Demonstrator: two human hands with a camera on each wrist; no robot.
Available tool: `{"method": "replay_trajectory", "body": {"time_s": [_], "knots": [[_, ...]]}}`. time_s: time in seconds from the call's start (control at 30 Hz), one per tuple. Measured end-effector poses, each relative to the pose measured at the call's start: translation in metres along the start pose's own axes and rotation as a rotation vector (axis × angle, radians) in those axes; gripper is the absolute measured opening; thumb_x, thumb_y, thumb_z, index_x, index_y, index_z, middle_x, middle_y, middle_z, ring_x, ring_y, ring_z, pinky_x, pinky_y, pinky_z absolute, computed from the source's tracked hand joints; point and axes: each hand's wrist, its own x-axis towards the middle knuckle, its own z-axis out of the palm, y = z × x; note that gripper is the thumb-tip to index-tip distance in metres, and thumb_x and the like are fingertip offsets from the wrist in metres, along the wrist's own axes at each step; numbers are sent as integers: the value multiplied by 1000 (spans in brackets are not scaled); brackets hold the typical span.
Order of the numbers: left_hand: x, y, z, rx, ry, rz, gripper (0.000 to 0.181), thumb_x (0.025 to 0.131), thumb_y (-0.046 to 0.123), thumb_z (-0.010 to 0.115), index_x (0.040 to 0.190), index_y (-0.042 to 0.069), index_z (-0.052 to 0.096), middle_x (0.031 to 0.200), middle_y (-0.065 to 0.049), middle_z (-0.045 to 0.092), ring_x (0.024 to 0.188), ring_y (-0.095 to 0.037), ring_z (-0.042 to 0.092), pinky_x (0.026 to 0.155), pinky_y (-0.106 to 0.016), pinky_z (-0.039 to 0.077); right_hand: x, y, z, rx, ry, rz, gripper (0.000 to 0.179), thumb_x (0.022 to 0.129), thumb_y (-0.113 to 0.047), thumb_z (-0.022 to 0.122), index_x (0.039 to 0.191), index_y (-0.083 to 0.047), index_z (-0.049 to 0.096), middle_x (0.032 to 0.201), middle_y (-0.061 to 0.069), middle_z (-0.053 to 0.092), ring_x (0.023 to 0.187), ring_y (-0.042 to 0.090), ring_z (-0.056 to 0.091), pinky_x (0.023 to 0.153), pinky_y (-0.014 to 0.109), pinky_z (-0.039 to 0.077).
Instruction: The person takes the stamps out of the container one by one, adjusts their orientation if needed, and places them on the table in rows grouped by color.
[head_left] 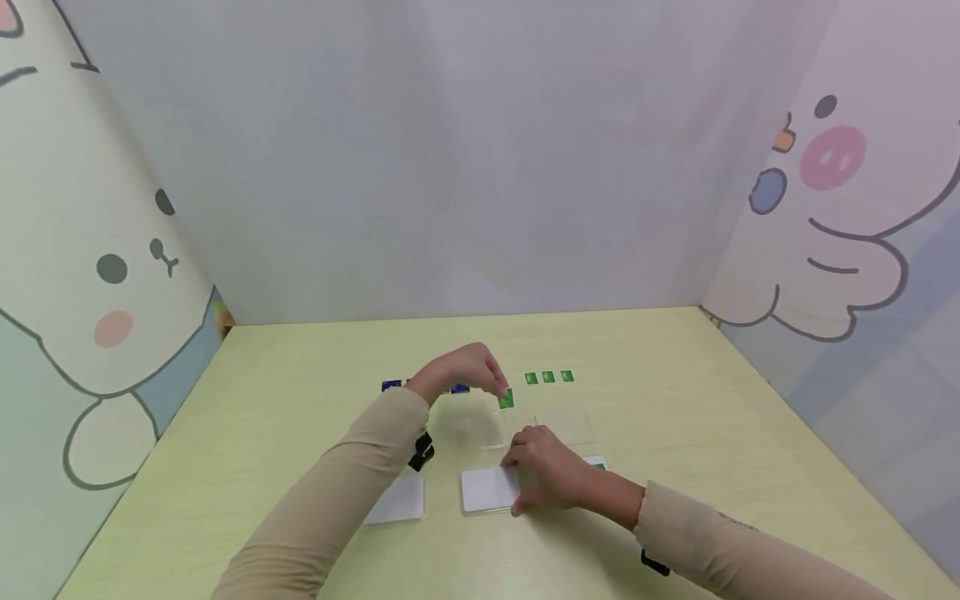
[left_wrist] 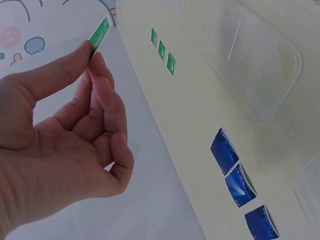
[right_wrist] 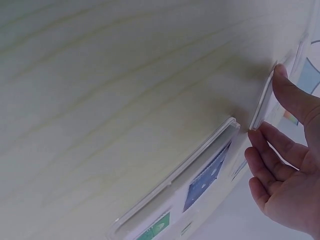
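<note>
My left hand (head_left: pixel 472 367) pinches a small green stamp (left_wrist: pixel 99 36) by its edge between thumb and forefinger, above the table. The other fingers of that hand curl loosely toward the palm. At the front middle, my right hand (head_left: pixel 551 467) grips a clear flat case with a white card (head_left: pixel 486 489) inside, thumb and fingers at opposite edges of its right end. Beside this hand lies another clear case (right_wrist: pixel 172 184) with a blue stamp (right_wrist: pixel 207 175) and a green stamp on its white card, mostly hidden by the hand in the head view.
Three green stamps (head_left: pixel 548 377) lie in a row toward the back. Several blue stamps (left_wrist: pixel 234 185) lie left of them, partly behind the left hand. Clear plastic covers (head_left: pixel 566 427) rest mid-table. Another white card (head_left: pixel 397 502) lies at front left, partly behind the left arm.
</note>
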Motion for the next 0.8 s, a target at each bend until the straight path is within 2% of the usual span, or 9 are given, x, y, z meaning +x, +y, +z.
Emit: {"method": "replay_trajectory", "body": {"time_s": [0.27, 0.8], "knots": [[3, 1, -7, 35, 18, 5, 18, 86, 23, 71, 95, 9, 75, 104, -6, 71, 100, -21, 63, 94, -39, 50, 2, 1, 0, 1, 4, -7, 52, 64, -46, 86, 103, -13, 73, 98, -5, 69, 92, 8, 53, 93, 35, 43], [15, -4, -5, -20, 42, -5, 17, 86, 20, 70, 96, 6, 75, 106, -9, 71, 103, -25, 64, 99, -44, 48, 0, 0, -1, 17, 2, 9, 53, 64, -46, 86, 103, -13, 73, 99, -5, 69, 93, 9, 53, 94, 34, 43]]}}
